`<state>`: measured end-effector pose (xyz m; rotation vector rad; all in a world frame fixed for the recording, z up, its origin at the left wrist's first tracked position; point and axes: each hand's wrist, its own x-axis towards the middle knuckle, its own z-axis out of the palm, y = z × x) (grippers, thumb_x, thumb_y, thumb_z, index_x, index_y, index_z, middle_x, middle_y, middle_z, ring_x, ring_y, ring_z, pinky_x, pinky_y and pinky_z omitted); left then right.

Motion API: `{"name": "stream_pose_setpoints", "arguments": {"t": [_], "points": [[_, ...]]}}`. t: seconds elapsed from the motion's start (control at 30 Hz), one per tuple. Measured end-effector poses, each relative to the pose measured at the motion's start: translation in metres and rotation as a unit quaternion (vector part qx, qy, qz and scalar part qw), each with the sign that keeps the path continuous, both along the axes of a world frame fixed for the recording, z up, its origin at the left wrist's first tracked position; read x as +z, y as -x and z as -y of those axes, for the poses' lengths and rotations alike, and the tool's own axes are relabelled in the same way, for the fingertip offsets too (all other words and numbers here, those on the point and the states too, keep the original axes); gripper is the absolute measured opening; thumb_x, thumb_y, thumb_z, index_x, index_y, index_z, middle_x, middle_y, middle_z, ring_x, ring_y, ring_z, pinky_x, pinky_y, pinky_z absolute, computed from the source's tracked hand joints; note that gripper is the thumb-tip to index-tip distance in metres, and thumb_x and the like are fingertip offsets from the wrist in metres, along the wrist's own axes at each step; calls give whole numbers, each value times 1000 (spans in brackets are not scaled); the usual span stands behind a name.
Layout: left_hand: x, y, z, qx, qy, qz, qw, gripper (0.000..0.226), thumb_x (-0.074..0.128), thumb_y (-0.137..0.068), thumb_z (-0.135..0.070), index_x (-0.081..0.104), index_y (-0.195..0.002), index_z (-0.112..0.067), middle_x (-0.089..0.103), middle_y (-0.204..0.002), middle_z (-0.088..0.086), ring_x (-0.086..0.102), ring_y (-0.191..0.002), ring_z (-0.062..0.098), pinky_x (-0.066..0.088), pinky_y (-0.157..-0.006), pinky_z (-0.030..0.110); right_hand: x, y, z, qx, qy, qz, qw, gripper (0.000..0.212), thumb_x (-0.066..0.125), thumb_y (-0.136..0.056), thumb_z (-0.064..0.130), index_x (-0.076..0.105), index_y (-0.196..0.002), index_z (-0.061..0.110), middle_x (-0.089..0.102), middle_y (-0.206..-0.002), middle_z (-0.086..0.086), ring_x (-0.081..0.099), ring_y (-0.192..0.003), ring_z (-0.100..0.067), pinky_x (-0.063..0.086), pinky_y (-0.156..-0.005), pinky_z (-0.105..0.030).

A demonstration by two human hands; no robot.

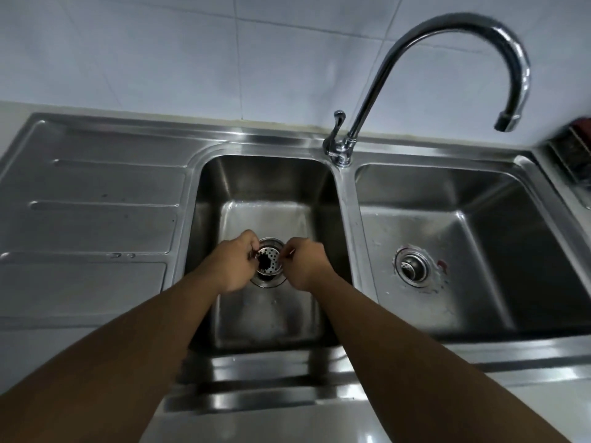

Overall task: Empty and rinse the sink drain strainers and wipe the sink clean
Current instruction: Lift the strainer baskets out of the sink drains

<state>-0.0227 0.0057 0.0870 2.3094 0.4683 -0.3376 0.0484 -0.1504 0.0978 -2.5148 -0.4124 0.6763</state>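
- Over the left basin (265,183), head view: our left hand (235,265) and right hand (305,263) meet at the drain
- We note both hands with fingers curled, pinching opposite edges of the strainer (271,259): one on its left rim, the other on its right
- Dark debris lies in its perforated middle; we cannot tell if it is lifted clear of the drain
- We log the second strainer (412,266) seated in the right basin (479,199), untouched
- We see the faucet (447,55) spout over that basin, the drainboard (89,212) far left

Left hand (235,266) and right hand (305,263), pinch grip on perforated strainer (271,260) rim, left basin (265,180).
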Motion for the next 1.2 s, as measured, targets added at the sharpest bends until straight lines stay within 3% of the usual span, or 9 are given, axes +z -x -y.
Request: {"name": "stream_pose_setpoints", "arguments": {"t": [0.1, 0.23, 0.37, 0.43, 0.6, 0.77, 0.87, 1.0, 1.2], "points": [[15, 4, 4, -3, 5, 4, 1000, 20, 61, -91, -21, 47, -98, -32, 64, -71, 2, 58, -58, 15, 47, -56, 27, 13, 2, 7, -34, -26, -20, 999, 13, 65, -87, 7, 73, -95, 13, 73, -98, -7, 71, -92, -22, 57, -82, -24], [41, 3, 11, 4, 13, 3, 1000, 21, 64, -89, -25, 44, -92, -32, 69, -70, 3, 63, -60, 19, 51, -59, 33, 34, 0, 20, -71, -64, -41, 995, 12, 69, -84, 5, 66, -84, 17, 74, -92, -9, 73, -84, -26, 62, -82, -39], [69, -8, 24, 27, 22, 16, 999, 21, 66, -87, -27, 47, -95, -29, 73, -70, 2, 69, -67, 21, 52, -61, 31, 57, -7, 38, -129, -116, -71, 982, 26, 76, -80, 4, 63, -101, 10, 72, -100, -17, 73, -90, -35, 62, -82, -48], [82, -14, 34, 30, 33, 28, 999, 20, 66, -86, -27, 49, -96, -28, 73, -71, 1, 70, -70, 22, 52, -64, 32, 70, -12, 50, -149, -155, -93, 972, 24, 73, -80, -3, 64, -100, 5, 73, -88, -19, 75, -81, -38, 62, -76, -51], [114, -32, 68, 20, 48, 52, 997, 21, 68, -85, -25, 50, -97, -26, 72, -77, 3, 72, -73, 25, 55, -66, 39, 103, -27, 91, -171, -218, -121, 953, 16, 72, -81, -10, 65, -86, 4, 70, -69, -16, 70, -51, -21, 62, -54, -33], [134, -57, 111, 1, 38, 72, 997, 20, 67, -84, -23, 49, -91, -27, 72, -77, 3, 73, -70, 21, 50, -62, 32, 121, -48, 136, -180, -228, -91, 953, 16, 76, -78, -3, 68, -92, -4, 73, -70, -20, 72, -55, -23, 63, -60, -36], [136, -71, 141, 0, 42, 65, 997, 19, 66, -84, -22, 48, -90, -27, 71, -76, 2, 72, -64, 17, 47, -57, 28, 124, -61, 163, -177, -217, -76, 957, 12, 77, -74, 2, 69, -81, 6, 73, -61, -12, 70, -52, -21, 63, -64, -38], [131, -82, 169, -4, 31, 46, 998, 22, 65, -85, -24, 51, -102, -21, 71, -83, 5, 70, -77, 25, 55, -72, 36, 120, -72, 188, -187, -196, -64, 960, 12, 75, -76, 5, 66, -78, 12, 72, -57, -7, 71, -53, -20, 64, -69, -40], [121, -100, 218, 3, 24, 13, 1000, 26, 64, -87, -26, 51, -108, -19, 70, -98, 9, 70, -87, 27, 57, -78, 37, 103, -90, 231, -192, -170, -71, 964, 9, 75, -77, 10, 67, -77, 13, 73, -58, -7, 73, -55, -22, 64, -75, -43]]}}
